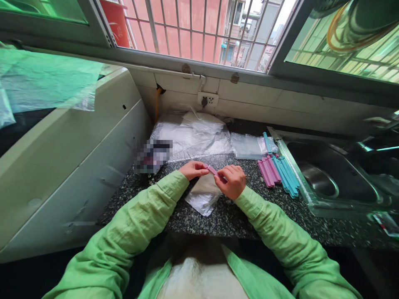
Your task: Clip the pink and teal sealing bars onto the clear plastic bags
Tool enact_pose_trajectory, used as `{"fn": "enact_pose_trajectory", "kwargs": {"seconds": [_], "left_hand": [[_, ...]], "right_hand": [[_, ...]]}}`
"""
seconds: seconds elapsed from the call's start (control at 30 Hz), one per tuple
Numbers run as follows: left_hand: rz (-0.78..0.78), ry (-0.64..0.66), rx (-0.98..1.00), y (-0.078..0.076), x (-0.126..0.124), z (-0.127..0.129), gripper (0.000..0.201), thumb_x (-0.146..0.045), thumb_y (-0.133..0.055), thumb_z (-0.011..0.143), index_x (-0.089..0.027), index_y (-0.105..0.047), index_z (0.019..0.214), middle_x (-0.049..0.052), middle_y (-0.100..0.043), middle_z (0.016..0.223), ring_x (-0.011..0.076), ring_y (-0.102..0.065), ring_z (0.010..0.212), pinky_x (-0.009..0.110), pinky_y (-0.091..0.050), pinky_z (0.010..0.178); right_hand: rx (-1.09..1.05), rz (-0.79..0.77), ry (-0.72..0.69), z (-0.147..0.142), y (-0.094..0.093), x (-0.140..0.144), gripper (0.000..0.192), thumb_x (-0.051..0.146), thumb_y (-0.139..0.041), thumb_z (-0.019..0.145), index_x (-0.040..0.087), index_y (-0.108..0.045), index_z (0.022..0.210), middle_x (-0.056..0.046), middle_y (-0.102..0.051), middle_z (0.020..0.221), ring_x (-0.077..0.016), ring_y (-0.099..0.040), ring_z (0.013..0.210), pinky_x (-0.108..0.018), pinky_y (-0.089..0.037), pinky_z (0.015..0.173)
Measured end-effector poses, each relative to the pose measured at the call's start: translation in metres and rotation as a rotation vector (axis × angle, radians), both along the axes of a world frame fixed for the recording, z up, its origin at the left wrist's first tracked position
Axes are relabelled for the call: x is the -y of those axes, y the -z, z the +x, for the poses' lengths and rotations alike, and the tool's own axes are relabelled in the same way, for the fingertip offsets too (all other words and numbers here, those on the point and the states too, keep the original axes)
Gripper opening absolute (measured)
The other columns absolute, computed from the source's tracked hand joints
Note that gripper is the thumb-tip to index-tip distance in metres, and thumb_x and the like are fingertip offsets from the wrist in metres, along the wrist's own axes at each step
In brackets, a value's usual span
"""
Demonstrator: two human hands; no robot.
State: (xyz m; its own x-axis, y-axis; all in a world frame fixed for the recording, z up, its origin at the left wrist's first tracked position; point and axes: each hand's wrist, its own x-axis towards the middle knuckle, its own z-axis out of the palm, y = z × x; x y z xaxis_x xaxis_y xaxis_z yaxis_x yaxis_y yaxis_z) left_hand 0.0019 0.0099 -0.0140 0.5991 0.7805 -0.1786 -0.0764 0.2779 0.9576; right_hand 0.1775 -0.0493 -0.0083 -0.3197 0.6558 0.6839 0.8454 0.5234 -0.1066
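Observation:
Above the counter, both hands grip a pink bag sealing clip [212,170] that slants between them. The fingertips of my left hand [193,169] pinch its left end. My right hand [231,180] has its fingers curled round the other end. Under the clip lies a clear plastic bag [203,195], partly covered by my right hand. To the right, pink clips [268,171] and blue clips [286,176] lie in a pile, several of each colour. A packet of clear plastic bags [247,146] rests behind them.
A large sheet of clear plastic [193,139] covers the back of the speckled counter [187,222]. A blurred-out item [152,156] lies to its left. The metal sink [330,170] is on the right, a pale appliance [77,153] on the left. A wall socket [208,100] sits behind.

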Motion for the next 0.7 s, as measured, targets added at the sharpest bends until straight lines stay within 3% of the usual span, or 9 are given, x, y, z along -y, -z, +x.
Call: {"fn": "enact_pose_trajectory", "kwargs": {"seconds": [0.2, 0.53, 0.7], "left_hand": [[0.009, -0.043, -0.015, 0.002, -0.001, 0.001, 0.032, -0.034, -0.077, 0.044, -0.010, -0.063, 0.061, -0.004, -0.051, 0.048, 0.0043, -0.036, 0.046, 0.020, -0.023, 0.047], [0.002, -0.199, 0.064, -0.001, -0.002, -0.001, 0.029, -0.031, -0.077, 0.042, -0.011, -0.064, 0.059, -0.001, -0.057, 0.054, 0.0087, -0.047, 0.055, 0.023, -0.034, 0.060], [-0.013, -0.213, 0.064, -0.007, 0.000, 0.000, 0.031, -0.033, -0.077, 0.040, -0.011, -0.064, 0.057, -0.002, -0.058, 0.055, 0.0088, -0.048, 0.056, 0.024, -0.036, 0.062]], "right_hand": [[-0.003, 0.000, -0.012, 0.000, 0.000, 0.000, 0.017, 0.032, -0.055, 0.077, 0.019, -0.057, 0.066, 0.000, -0.059, 0.062, -0.0130, -0.048, 0.065, -0.029, -0.030, 0.065], [0.039, -0.023, 0.019, 0.004, 0.001, -0.001, 0.017, 0.036, -0.057, 0.076, 0.020, -0.059, 0.070, 0.000, -0.060, 0.067, -0.0142, -0.049, 0.067, -0.029, -0.029, 0.064], [0.031, -0.041, 0.018, 0.004, 0.001, -0.001, 0.016, 0.033, -0.055, 0.077, 0.019, -0.059, 0.069, -0.002, -0.060, 0.067, -0.0140, -0.048, 0.066, -0.027, -0.032, 0.063]]}}
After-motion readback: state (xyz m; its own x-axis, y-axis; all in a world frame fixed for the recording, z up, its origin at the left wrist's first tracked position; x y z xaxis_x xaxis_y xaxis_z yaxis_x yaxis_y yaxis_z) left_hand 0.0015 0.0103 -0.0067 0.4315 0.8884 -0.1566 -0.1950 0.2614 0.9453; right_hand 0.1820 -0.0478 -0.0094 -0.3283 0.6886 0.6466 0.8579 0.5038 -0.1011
